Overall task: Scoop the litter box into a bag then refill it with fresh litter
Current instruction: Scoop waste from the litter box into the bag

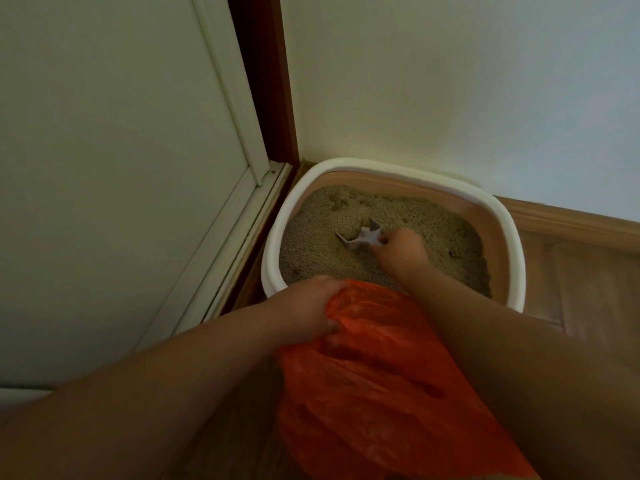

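scoop (360, 237) blade half sunk in litter (398, 216), handle hidden in right hand (401, 251), bag (381, 375) cut off at bottom edge, litter box (273, 244) near rim behind bag

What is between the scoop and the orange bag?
In the head view, only litter lies between the scoop and the bag, crossed by the right hand gripping the scoop.

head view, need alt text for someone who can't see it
A right hand digs a grey scoop into a litter box in a room corner, while the left hand grips an orange bag at its near edge.
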